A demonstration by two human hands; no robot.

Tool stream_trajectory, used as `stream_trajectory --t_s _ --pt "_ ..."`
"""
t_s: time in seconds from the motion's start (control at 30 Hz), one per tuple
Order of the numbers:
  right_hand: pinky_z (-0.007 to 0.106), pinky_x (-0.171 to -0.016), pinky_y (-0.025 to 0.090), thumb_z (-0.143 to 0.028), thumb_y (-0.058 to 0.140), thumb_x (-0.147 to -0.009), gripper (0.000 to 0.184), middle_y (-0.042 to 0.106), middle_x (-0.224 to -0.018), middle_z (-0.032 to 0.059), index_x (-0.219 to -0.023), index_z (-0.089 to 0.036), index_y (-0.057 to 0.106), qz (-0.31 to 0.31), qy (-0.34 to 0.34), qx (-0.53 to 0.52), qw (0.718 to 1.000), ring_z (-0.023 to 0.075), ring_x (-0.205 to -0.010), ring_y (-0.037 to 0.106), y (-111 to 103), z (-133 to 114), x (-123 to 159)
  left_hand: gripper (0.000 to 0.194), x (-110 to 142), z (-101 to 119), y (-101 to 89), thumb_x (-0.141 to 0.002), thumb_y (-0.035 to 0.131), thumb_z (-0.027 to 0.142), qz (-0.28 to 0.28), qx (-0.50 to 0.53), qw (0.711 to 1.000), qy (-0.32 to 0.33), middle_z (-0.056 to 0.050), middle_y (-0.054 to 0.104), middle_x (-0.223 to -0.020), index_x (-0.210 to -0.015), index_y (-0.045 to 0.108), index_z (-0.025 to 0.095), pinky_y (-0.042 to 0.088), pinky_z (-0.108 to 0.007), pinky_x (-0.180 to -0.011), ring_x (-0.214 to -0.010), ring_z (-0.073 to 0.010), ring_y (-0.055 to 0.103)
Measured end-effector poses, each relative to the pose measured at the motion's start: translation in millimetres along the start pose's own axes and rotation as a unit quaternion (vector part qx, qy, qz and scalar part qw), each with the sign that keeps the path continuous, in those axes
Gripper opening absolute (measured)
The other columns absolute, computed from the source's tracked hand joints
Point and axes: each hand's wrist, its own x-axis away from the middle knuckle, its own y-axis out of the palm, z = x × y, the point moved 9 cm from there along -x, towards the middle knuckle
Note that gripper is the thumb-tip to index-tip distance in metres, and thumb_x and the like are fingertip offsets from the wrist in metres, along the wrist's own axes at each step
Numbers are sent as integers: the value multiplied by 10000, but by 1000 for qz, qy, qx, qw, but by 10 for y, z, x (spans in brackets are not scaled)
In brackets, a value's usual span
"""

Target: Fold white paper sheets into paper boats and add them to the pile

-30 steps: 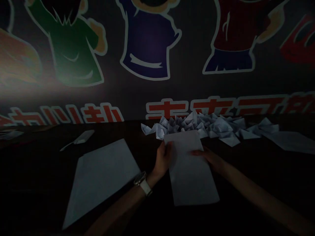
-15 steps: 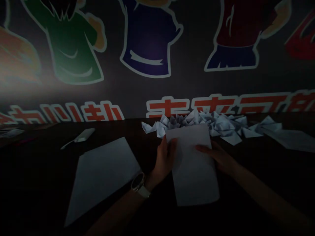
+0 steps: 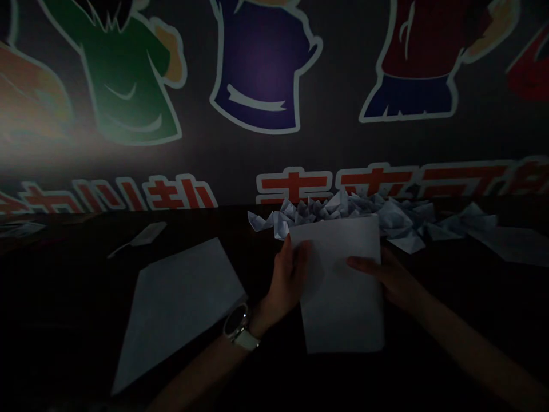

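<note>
A white sheet of paper (image 3: 341, 292) is held between both hands over the dark table (image 3: 77, 286). My left hand (image 3: 286, 280), with a wristwatch (image 3: 237, 326) on its wrist, pinches the sheet's left edge near the top corner. My right hand (image 3: 392, 280) grips the right edge with the thumb lying across the front of the paper. The top edge of the sheet is raised toward the pile of folded papers.
A pile of several small folded white paper shapes (image 3: 351, 214) lies just behind the sheet. A stack of flat white sheets (image 3: 178, 303) lies to the left. A small pale object (image 3: 146, 234) rests farther left. More paper (image 3: 514, 243) lies at the right. A painted wall stands behind the table.
Both hands have lifted and turned the sheet; its top edge has widened and swung to the right, and the right hand has slid further right along it.
</note>
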Motion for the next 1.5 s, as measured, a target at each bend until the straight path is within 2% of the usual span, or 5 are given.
stream_trajectory --t_s 0.47,0.73,1.1,1.37,1.5 --pt "340 -574 516 -328 814 -468 392 712 -723 62 -782 -148 663 28 -10 3 1000 246 -635 654 -24 -47 45 208 11 -3 -8 -896 405 328 -5 -8 1000 -21 -5 575 -787 -998 511 180 435 -229 -639 -688 -114 526" --pt "328 -577 527 -319 796 -521 366 716 -757 66 -818 -149 665 5 -15 -5 1000 247 -661 663 7 -36 31 237 15 -38 -10 -895 398 357 -6 -17 999 -47 -16 574 -805 -996 508 173 441 -242 -630 -690 -126 524" --pt "334 -582 528 -320 795 -529 367 716 -771 69 -833 -151 678 13 -23 -3 1000 251 -671 663 -16 -23 19 214 12 26 2 -904 376 333 -14 -24 999 -30 -12 571 -778 -983 505 181 431 -234 -604 -670 -122 523" --pt "319 -641 491 -379 756 -587 324 715 -773 53 -820 -159 705 -29 -32 27 999 225 -696 650 6 2 -110 222 -104 -153 -207 -871 425 316 66 -67 995 20 -48 586 -859 -1022 510 179 438 -287 -715 -757 -157 550" --pt "300 -707 460 -385 757 -575 257 709 -742 26 -727 -183 716 8 -71 48 996 206 -753 635 -123 -35 -230 205 -219 -329 -306 -884 401 300 83 -65 994 16 -44 589 -854 -1001 506 168 434 -261 -722 -767 -143 551"
